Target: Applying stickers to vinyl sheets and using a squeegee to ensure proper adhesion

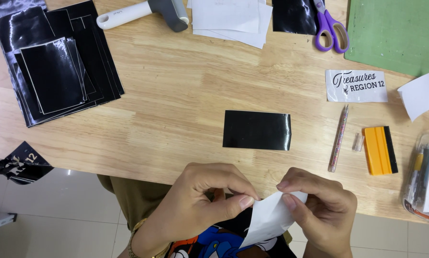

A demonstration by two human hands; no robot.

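A: Starting at the upper left of the frame — what's there?

B: A stack of black sheets, glossy, fanned on the table. Below it, off the table edge at the lower left, a black scrap with cut-out shapes.

A: And the hands?

B: Bottom centre. The left hand is closed narrow, thumb and forefinger pinching the edge of a white strip. The right hand pinches the same strip from the other side, fingers curled in.

A: How does the strip look?

B: White, thin, curling downward between the hands — the lower corner hangs loose. Whether a second layer is coming away from it, I cannot tell.

A: How far along is the work, as you judge it?

B: Midway, I'd say. One black rectangle lies flat and uncut above the hands; a finished clear decal sits at the upper right. The stack suggests plenty left.

A: Further right?

B: Scissors at the top, a pen, an orange squeegee, a green mat.
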